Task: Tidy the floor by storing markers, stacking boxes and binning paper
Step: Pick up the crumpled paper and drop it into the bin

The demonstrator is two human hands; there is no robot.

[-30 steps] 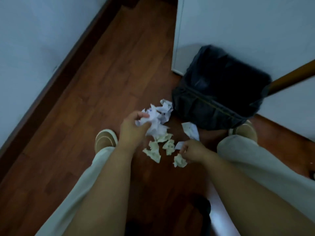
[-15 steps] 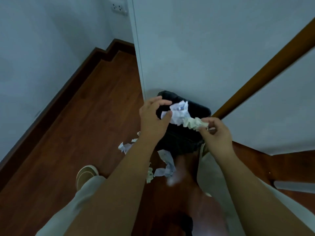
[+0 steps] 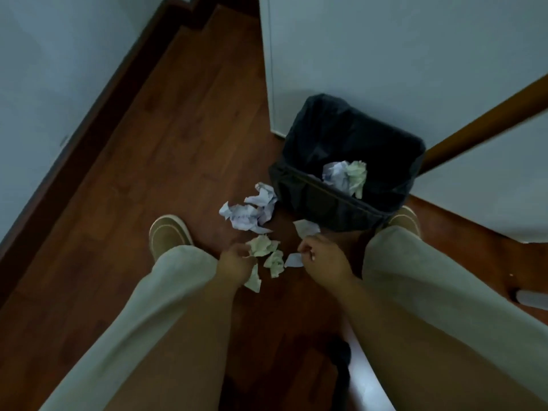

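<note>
Head view, looking down between my knees at a wooden floor [image 3: 154, 161]. My left hand [image 3: 235, 264] hangs low with fingers curled around the near edge of a greenish crumpled scrap [image 3: 262, 246]; it appears to pinch that scrap, though the fingertips are hidden. My right hand [image 3: 323, 258] has its fingers bent toward a small pale flat scrap [image 3: 293, 260] that touches them on the inner side; whether the scrap is actually gripped I cannot tell. A second greenish wad [image 3: 275, 263] lies between the two hands, and a third [image 3: 254, 281] sits just beside the left wrist. A larger cluster of white crumpled sheets [image 3: 252, 212] lies ahead of the left hand, touching the bin's near corner, and a white flat piece [image 3: 307, 228] lies just ahead of the right hand. The black-lined bin [image 3: 311, 200] stands ahead and to the right, against the wall, so the right hand is nearer its mouth. Two balls of paper [image 3: 345, 177] already rest inside. I judge the binning partly done: the coming lift runs forward and rightward, over the near rim.
</note>
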